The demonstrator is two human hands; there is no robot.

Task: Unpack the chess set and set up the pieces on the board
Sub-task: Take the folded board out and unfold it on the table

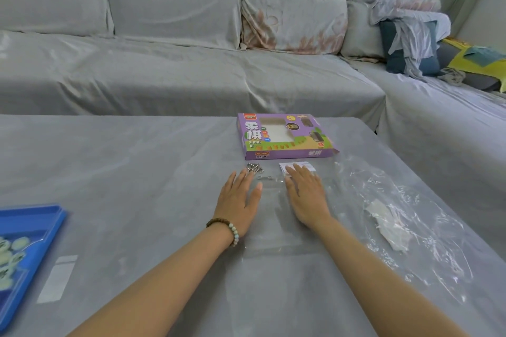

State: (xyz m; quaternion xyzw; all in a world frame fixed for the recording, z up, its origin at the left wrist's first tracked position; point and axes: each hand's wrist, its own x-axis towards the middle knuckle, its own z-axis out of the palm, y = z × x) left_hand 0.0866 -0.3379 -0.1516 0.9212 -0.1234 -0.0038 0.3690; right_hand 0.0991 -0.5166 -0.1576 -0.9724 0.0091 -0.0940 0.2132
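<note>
L hand (239,200) & R hand (306,194) flat on table (137,172), slightly apart, holding nothing; blue tray (41,216) w/ pieces (16,246) well left, L hand nearer.

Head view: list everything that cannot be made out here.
All in the head view.
Blue tray: cut off by the left edge; markings on its pale pieces are blurred.
Purple box: small print too small; contents unclear through the window.
Paper slip: partly covered by the right hand; text unreadable.
Metal rings by the left hand: too small to identify.
</note>
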